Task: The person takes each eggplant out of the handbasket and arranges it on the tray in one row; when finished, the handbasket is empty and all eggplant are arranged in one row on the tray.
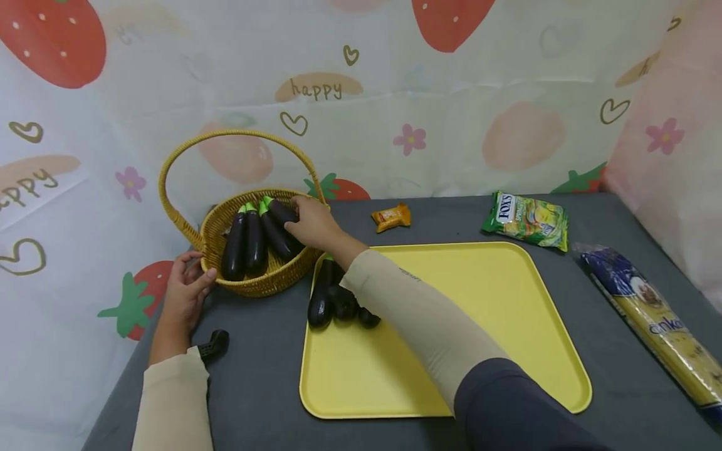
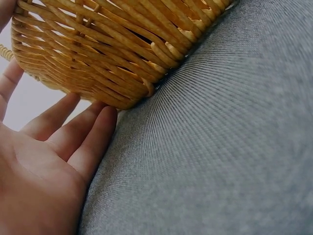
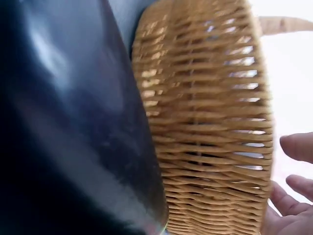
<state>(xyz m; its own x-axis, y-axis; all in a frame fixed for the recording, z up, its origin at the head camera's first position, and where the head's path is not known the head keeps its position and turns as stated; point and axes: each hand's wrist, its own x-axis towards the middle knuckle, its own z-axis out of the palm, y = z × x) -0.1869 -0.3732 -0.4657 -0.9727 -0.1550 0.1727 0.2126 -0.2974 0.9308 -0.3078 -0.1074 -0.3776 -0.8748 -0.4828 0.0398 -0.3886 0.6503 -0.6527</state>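
Observation:
A wicker basket (image 1: 271, 285) with a tall hoop handle holds several dark eggplants (image 1: 234, 247) with green stems. My left hand (image 1: 186, 288) is at its near left side, thumb by the rim; the left wrist view shows extended fingers touching the woven wall. Reaching across the basket's right rim, my right hand (image 1: 313, 225) lies beside the rightmost eggplant (image 1: 279, 210), covering its end. In the right wrist view, thumb and fingers (image 3: 299, 147) stand apart above the rim, with no eggplant visible between them. Several more eggplants (image 1: 320, 300) lie on the yellow tray (image 1: 474, 294), partly behind my right forearm.
An orange wrapped snack (image 1: 392, 217) lies behind the tray. At the back right is a green Fox's candy bag (image 1: 527, 219). A long yellow and blue package (image 1: 654, 319) lies along the right side of the grey tabletop (image 1: 254, 376). A printed curtain (image 1: 451, 125) borders the back.

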